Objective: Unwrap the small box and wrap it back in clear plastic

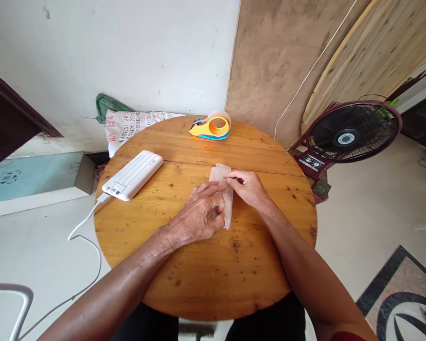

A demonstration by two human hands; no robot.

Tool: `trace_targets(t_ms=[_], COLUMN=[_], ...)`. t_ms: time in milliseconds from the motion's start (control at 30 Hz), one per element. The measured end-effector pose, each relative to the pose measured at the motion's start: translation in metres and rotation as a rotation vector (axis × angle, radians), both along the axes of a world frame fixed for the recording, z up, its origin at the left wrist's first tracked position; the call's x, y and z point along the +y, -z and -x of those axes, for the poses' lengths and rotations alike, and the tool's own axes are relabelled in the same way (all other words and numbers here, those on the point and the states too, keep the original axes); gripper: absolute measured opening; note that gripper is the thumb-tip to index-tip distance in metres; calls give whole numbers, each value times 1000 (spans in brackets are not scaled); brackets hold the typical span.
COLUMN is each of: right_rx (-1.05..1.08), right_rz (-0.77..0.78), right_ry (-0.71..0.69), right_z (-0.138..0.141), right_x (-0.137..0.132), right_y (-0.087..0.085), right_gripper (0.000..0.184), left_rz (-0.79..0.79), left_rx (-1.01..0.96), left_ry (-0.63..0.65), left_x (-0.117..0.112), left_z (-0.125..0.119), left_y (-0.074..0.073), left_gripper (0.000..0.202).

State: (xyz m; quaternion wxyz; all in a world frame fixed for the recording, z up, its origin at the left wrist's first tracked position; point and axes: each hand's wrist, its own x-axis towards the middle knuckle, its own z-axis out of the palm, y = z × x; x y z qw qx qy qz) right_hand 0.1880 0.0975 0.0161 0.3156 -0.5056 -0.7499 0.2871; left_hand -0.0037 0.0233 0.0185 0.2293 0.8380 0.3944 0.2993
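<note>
A narrow, whitish, see-through packet (220, 173), which looks like bubble wrap, lies lengthwise near the middle of the round wooden table. My left hand (204, 210) rests over its left and middle part, fingers bent across it and thumb close to its lower end. At the packet's upper right edge, the thumb and forefinger of my right hand (249, 187) are pinched together. Part of the packet is covered by my left hand, and whatever is inside cannot be made out. Beyond it stands a yellow and blue tape dispenser (210, 129) with a roll of clear tape.
A white power bank (132, 175) with a white cable (87, 235) plugged in lies at the table's left. To the right of the wooden table (195, 279) stands a dark red fan (348, 137). A printed white sack (128, 125) leans by the wall behind.
</note>
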Motion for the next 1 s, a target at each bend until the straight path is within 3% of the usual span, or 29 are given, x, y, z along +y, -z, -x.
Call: trace_targets(t_ms=[167, 367, 467, 600, 733, 867, 1000], right_rx=[190, 188, 157, 139, 30, 7, 11], right_rz=[111, 312, 282, 183, 71, -43, -2], right_ry=[164, 3, -73, -169, -183, -175, -62], right_z=[-13, 5, 12, 4, -4, -2, -7], right_x=[20, 51, 60, 57, 52, 58, 66], right_y=[-1, -15, -20, -26, -23, -7, 2], right_gripper=[31, 54, 49, 24, 25, 35, 37], left_rz=[37, 50, 55, 45, 37, 38, 35], left_rx=[-9, -18, -14, -26, -42, -57, -58], left_ry=[-29, -41, -53, -43, -50, -57, -53], left_x=[-2, -3, -3, -3, -3, -4, -4], left_z=[-1, -2, -2, -2, -3, -3, -3], left_y=[-1, -1, -1, 0, 2, 5, 7], left_gripper=[7, 5, 4, 5, 5, 7, 9])
